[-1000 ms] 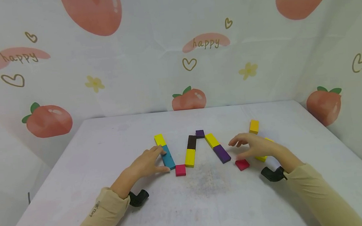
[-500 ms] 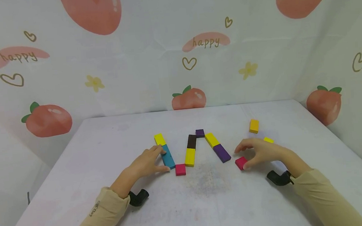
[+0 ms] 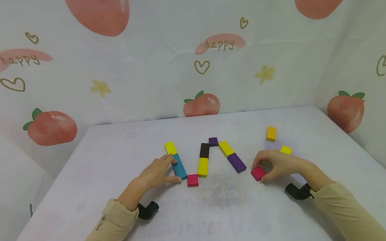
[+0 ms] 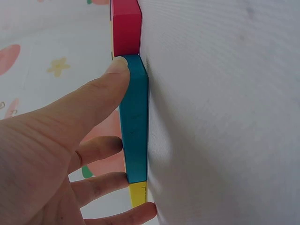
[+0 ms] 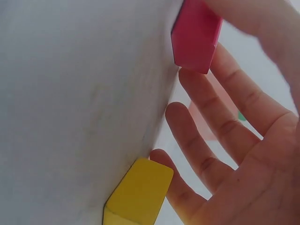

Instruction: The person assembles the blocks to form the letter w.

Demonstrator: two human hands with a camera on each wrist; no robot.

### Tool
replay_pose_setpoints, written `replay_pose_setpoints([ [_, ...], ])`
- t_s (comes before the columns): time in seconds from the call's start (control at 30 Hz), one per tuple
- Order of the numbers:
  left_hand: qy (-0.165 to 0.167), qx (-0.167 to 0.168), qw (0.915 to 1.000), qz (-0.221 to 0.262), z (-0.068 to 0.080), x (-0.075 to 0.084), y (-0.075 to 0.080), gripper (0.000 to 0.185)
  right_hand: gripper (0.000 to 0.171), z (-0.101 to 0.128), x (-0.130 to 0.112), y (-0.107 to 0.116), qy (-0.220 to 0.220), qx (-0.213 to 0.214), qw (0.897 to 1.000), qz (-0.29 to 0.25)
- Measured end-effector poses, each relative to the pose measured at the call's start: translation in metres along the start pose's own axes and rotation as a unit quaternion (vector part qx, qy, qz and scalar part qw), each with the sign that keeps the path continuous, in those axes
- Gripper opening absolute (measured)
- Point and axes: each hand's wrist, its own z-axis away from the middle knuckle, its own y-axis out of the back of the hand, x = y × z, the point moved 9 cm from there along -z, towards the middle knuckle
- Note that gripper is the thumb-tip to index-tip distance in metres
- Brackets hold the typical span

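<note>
The right hand [image 3: 280, 164] pinches a red block [image 3: 258, 173] between thumb and curled fingers; its grip is closed on this block. The block lies on the counter [image 3: 220, 215], just right of the purple bar [image 3: 237, 163], near but not touching it. In the right wrist view the red block [image 5: 196, 35] seems to sit flat on the counter, though the angle is poor there.

The left hand [image 3: 156, 174] rests on the counter left of the purple bar, with relaxed, nearly straight fingers; its grip is not closed on anything. The thumb and fingertips touch the side of the teal bar [image 3: 179, 167]. In the left wrist view the thumb [image 4: 105, 86] presses the teal bar [image 4: 134, 122] near its end beside another red block [image 4: 126, 27].

Behind the right hand lie two yellow blocks [image 3: 271, 133], [image 3: 286, 150].
</note>
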Motion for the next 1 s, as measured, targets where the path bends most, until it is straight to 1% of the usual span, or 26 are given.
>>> replay_pose_setpoints([
  [0.23, 0.0, -0.002, 1.0, 0.002, 0.0, 0.0, 0.0, 0.056, 0.027, -0.003, 0.0, -0.001, 0.004, 0.0, 1.0, -0.001],
  [0.47, -0.001, 0.0, 1.0, 0.002, 0.0, 0.0, 0.0, 0.057, 0.025, -0.007, -0.006, 0.001, 0.011, 0.015, 1.0, 0.004],
  [0.7, -0.005, 0.001, 1.0, 0.005, 0.0, -0.001, -0.001, 0.057, 0.027, -0.011, -0.004, -0.001, -0.017, 0.014, 1.0, 0.016],
  [0.9, -0.006, 0.004, 0.9999, 0.008, 0.0, -0.001, -0.001, 0.056, 0.029, -0.012, -0.006, -0.001, -0.013, 0.013, 1.0, 0.016],
  [1.0, -0.005, 0.004, 1.0, 0.008, 0.0, -0.001, -0.001, 0.056, 0.03, -0.013, -0.006, -0.002, -0.021, 0.01, 1.0, 0.019],
])
